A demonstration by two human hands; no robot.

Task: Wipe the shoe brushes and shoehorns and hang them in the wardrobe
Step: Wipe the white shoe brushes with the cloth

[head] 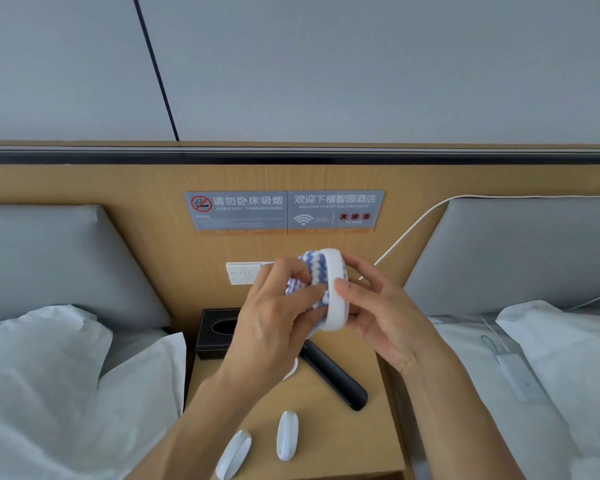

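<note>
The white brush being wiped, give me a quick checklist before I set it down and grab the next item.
1. Right hand holds white brush: ok.
2. Left hand presses blue-and-white cloth on the brush: ok.
3. Brush wiped all over: cannot tell.
4. Bare spot on nightstand to set it down: ok.
5. Two white shoehorns waiting, within view: ok.
6. Wardrobe hooks ready: cannot tell, not in view.
</note>
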